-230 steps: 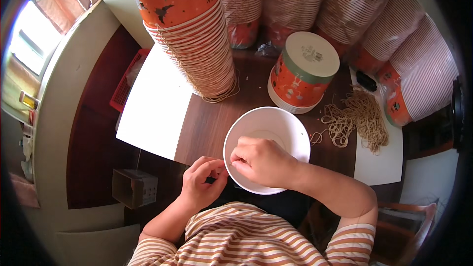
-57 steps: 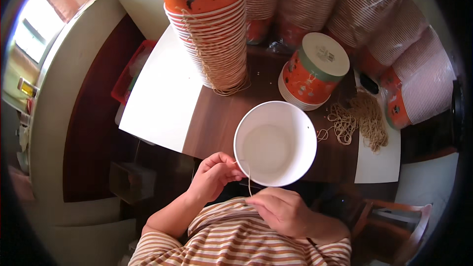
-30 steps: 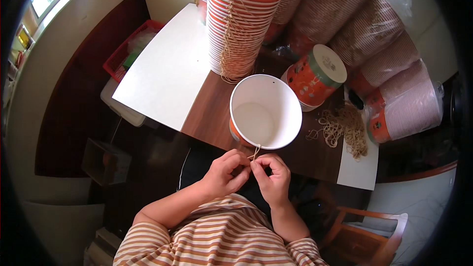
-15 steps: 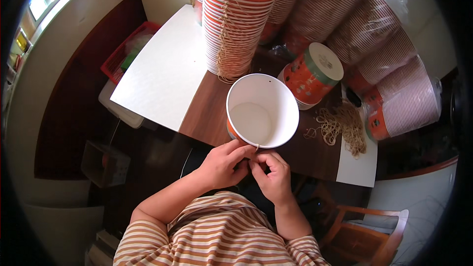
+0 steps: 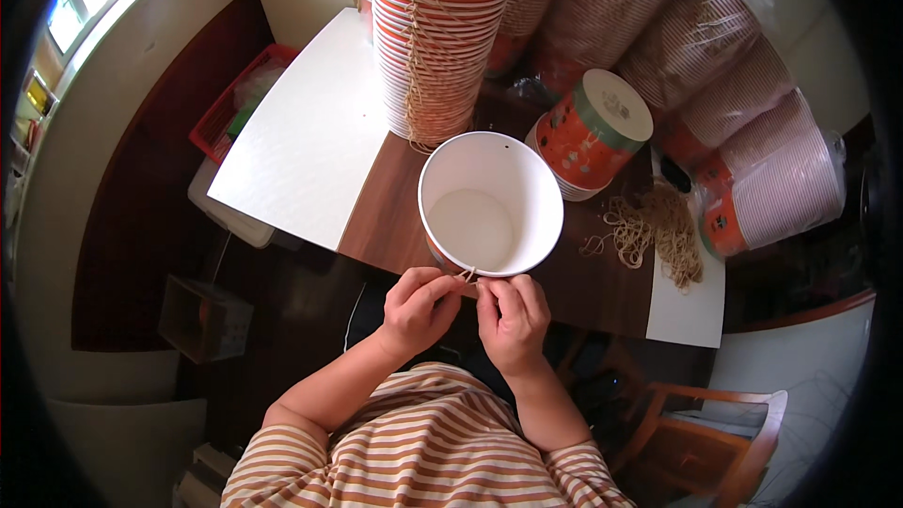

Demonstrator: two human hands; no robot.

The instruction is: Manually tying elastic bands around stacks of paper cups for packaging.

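Observation:
A large paper bucket [image 5: 529, 202], white inside and orange outside, stands mouth up near the front edge of the table. It has a small dark hole high on its far wall. At the near rim a thin beige cord [image 5: 470, 273] comes through the wall. My left hand [image 5: 417, 309] pinches this cord just left of centre. Beside it, my right hand [image 5: 513, 322] also pinches a bit of the cord, with a short length stretched between the two. The fingertips partly hide the cord's ends.
Behind the bucket rises a tall stack of paper buckets [image 5: 451, 47] with cord loops hanging down it. An upturned orange bucket [image 5: 588, 141] sits to the right, near a loose pile of cord [image 5: 673, 240]. Plastic-wrapped bucket stacks [image 5: 696, 33] fill the back right. A wooden chair [image 5: 729, 452] stands lower right.
My hands have drawn apart, pulling the cord out between them, where before they were close together. The bucket appears slightly further left and up in the view, which has shifted a little.

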